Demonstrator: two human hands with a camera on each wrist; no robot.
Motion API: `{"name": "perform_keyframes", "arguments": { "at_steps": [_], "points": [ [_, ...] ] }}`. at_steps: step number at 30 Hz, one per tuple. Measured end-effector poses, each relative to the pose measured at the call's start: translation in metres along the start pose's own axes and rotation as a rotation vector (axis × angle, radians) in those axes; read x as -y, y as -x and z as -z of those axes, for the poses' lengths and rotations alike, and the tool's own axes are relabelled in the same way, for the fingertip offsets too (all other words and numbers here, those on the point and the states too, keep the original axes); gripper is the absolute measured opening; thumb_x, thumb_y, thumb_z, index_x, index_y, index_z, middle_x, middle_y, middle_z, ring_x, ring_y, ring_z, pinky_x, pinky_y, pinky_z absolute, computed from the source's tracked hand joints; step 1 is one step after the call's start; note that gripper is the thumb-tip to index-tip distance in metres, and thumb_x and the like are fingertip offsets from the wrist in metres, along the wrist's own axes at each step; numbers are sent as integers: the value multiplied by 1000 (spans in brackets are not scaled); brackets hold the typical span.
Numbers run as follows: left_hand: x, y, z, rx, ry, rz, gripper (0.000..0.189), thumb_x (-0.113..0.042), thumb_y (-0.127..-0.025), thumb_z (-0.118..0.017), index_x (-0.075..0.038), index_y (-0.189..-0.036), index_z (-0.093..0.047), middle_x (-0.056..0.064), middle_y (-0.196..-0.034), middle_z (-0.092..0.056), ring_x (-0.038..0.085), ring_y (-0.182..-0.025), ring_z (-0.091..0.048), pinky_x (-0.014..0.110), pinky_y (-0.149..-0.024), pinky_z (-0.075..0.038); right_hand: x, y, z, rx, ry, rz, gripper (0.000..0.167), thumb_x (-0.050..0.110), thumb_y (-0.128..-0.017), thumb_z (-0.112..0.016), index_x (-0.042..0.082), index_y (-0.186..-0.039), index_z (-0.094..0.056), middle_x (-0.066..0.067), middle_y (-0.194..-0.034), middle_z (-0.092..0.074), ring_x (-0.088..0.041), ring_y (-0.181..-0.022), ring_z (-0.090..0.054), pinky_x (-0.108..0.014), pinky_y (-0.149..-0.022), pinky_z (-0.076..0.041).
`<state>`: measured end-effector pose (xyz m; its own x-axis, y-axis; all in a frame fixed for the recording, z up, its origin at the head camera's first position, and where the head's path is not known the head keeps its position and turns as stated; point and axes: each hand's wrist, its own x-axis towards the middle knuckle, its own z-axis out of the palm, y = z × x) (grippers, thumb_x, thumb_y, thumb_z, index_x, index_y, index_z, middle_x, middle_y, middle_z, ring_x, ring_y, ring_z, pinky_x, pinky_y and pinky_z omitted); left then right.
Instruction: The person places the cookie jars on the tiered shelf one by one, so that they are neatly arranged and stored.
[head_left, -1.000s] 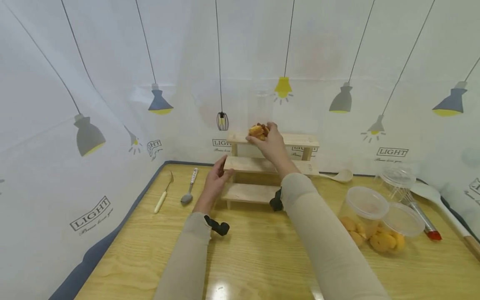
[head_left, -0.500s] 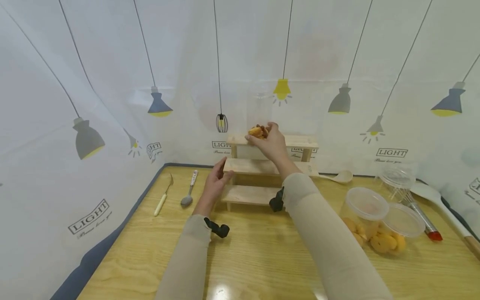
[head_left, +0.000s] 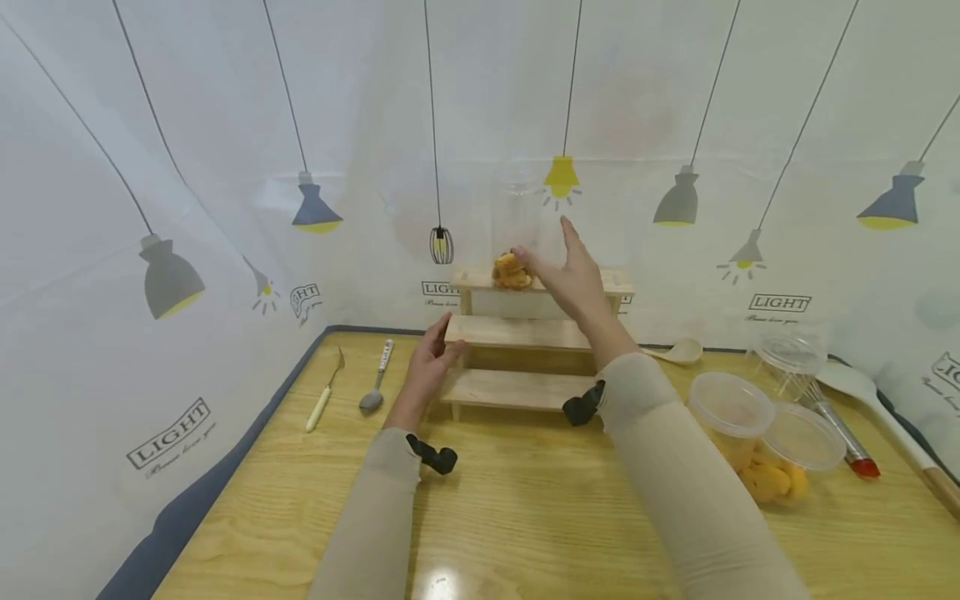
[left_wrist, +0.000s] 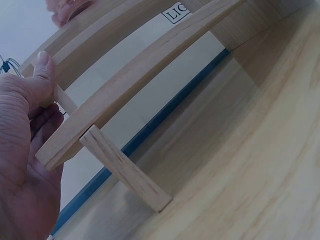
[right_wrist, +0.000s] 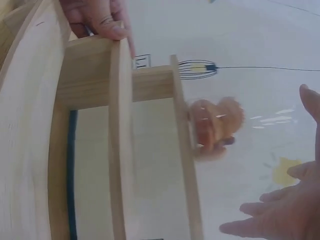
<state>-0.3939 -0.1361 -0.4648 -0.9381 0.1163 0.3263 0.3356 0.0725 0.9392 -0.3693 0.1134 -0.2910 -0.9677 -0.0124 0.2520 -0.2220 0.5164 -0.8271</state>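
Observation:
A three-tier wooden shelf stand point(head_left: 525, 332) stands against the back wall. On its top tier sits a clear jar point(head_left: 517, 217) with orange-brown food pieces point(head_left: 512, 272) at the bottom; the clear walls are faint. To the right of the jar is my right hand point(head_left: 577, 279), fingers straight and thumb spread, holding nothing. It shows at the right edge of the right wrist view, apart from the food point(right_wrist: 215, 127). My left hand point(head_left: 429, 367) grips the left end of the middle tier, thumb on top. In the left wrist view its fingers curl below the board.
A fork point(head_left: 324, 392) and a spoon point(head_left: 377, 383) lie left of the stand. A wooden spoon point(head_left: 678, 352) lies on its right. Lidded clear tubs point(head_left: 731, 408) with orange pieces stand at right, near a whisk point(head_left: 840, 425), a long white utensil point(head_left: 862, 387) and another clear container point(head_left: 791, 354).
My right hand has let go of the jar and drawn back to the right, fingers spreading. The jar stays on the top tier. My left hand keeps its grip on the stand.

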Motion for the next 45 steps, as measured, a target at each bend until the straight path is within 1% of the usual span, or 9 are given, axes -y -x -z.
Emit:
{"name": "perform_keyframes", "arguments": {
  "at_steps": [11,14,16,18,21,25,34,40,45],
  "points": [
    [-6,4,1,47,20,101,75,-36,-99,-65,-16,-161,-26,2,-165,-22,17,-152,-19,34,-123,-21,-12,82,76,41,281,216,87,64,-96,-54,40,-161,-1,2,-168,-2,-32,-154,-4,-75,-114,-5],
    [-10,4,1,52,24,91,76,-36,-101,-64,-15,-161,-23,0,-166,-20,16,-152,-18,34,-123,-20,-15,109,106,-2,334,219,84,58,-97,-58,47,-159,-3,4,-167,-14,-38,-152,-15,-76,-112,-13],
    [-12,4,0,44,19,70,77,-38,-100,-63,-15,-161,-23,-1,-166,-21,16,-152,-18,34,-123,-20,-25,121,129,-52,359,219,78,52,-98,-60,46,-159,-12,1,-164,-27,-41,-125,-55,-69,-107,-33],
    [-13,4,0,37,12,59,77,-40,-100,-63,-16,-161,-24,-2,-166,-21,16,-152,-18,35,-124,-20,-41,128,154,-100,377,207,68,46,-100,-60,41,-159,-26,-3,-160,-37,-40,-100,-65,-65,-99,-40],
    [-11,4,0,23,-6,57,78,-43,-98,-65,-17,-161,-27,0,-165,-23,18,-152,-20,38,-123,-22,-76,134,188,-128,370,130,62,44,-102,-57,32,-159,-33,-12,-160,-36,-45,-98,-64,-68,-96,-41],
    [-7,5,-2,13,-18,77,81,-45,-95,-70,-18,-160,-29,1,-165,-24,19,-152,-21,39,-123,-22,-118,141,219,-21,358,-55,73,52,-102,-51,25,-163,-20,-25,-162,-22,-64,-136,-25,-82,-95,-29],
    [-8,3,-4,-12,5,66,85,-38,-92,-75,-19,-160,-28,1,-165,-24,20,-152,-20,41,-124,-21,-161,135,229,153,302,-186,105,54,-95,-64,21,-162,11,-34,-162,-4,-67,-133,-25,-79,-92,-37],
    [-9,2,-4,-17,11,75,86,-41,-91,-75,-19,-160,-29,-1,-165,-25,18,-151,-22,41,-123,-22,-189,135,230,101,259,-175,93,49,-94,-68,9,-161,-16,-30,-149,-39,-52,-129,-41,-63,-89,-47],
    [-8,3,-6,-23,4,89,89,-44,-88,-78,-18,-159,-32,0,-164,-26,17,-151,-22,40,-123,-23,-213,136,229,88,148,-213,81,47,-95,-69,17,-158,-28,-25,-154,-38,-46,-138,-35,-67,-104,-36]
  ]
}}
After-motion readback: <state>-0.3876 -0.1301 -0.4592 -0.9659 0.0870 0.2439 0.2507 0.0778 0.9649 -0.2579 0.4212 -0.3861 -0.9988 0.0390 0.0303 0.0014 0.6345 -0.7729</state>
